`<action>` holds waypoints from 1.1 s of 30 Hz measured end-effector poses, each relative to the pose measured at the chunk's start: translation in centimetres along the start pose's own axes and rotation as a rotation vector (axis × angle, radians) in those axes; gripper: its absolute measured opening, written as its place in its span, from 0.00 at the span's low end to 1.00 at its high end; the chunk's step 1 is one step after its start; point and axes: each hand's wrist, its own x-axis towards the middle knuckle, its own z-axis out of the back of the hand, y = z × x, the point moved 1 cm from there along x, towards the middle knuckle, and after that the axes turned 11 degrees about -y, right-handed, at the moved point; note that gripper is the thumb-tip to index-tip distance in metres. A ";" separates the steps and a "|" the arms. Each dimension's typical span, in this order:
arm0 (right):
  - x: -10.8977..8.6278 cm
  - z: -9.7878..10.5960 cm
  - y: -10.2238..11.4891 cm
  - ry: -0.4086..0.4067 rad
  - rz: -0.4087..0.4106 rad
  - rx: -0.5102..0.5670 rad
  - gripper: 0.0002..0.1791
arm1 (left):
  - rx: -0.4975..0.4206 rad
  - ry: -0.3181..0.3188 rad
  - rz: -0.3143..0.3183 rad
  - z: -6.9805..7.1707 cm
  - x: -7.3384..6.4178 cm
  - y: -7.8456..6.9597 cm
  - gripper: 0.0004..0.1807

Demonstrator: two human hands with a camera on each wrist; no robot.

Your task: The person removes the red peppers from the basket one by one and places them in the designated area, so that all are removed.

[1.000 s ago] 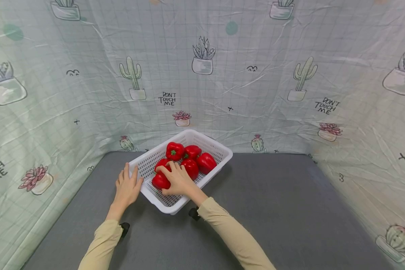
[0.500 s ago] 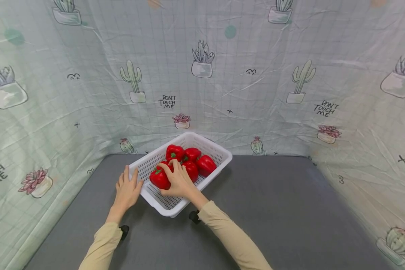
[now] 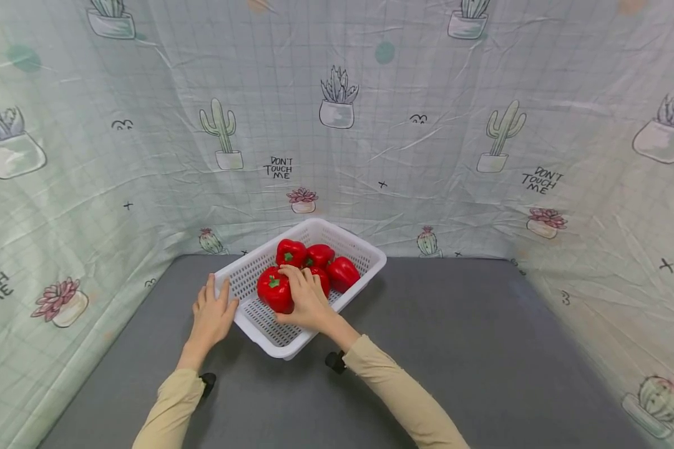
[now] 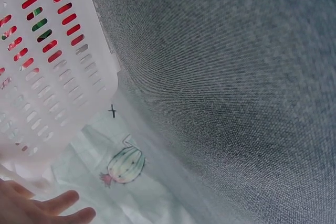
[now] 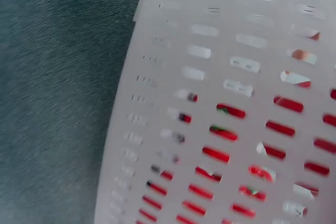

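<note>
A white slotted plastic basket (image 3: 240,321) sits at an angle on the dark table, holding several red bell peppers. My right hand (image 3: 310,304) reaches over the basket's near rim, thumb and fingers curled round a bell pepper (image 3: 272,289) whose green stem faces left and up. Behind it lie a bell pepper (image 3: 291,252) at the back and another bell pepper (image 3: 343,274) toward the right. My left hand (image 3: 212,315) rests with extended fingers on the basket's left rim; its fingers (image 4: 63,203) show low in the left wrist view. In the right wrist view the basket wall (image 5: 173,77) hides the right hand.
A dark grey table (image 3: 455,349) extends to both sides and in front of the basket. Behind it hangs a pale curtain (image 3: 382,149) printed with cacti, close to the basket's far corner. Black wrist cameras (image 3: 335,362) sit under the sleeves.
The right hand has lifted the held bell pepper slightly and shifted it right, turning its green stem into view. The left hand and the basket stay where they were.
</note>
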 end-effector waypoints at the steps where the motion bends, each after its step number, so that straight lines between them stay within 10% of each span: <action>1: -0.2 0.2 -0.1 -0.001 -0.007 0.007 0.47 | -0.001 0.002 0.000 0.0 0.0 0.0 0.30; 18: -2.6 7.0 -3.4 -0.214 -0.040 0.101 0.45 | 0.010 0.018 -0.001 0.2 0.0 0.0 0.31; 33: -6.6 10.1 -9.0 -0.286 -0.141 -0.058 0.44 | 0.024 0.046 0.022 0.4 0.2 -0.2 0.32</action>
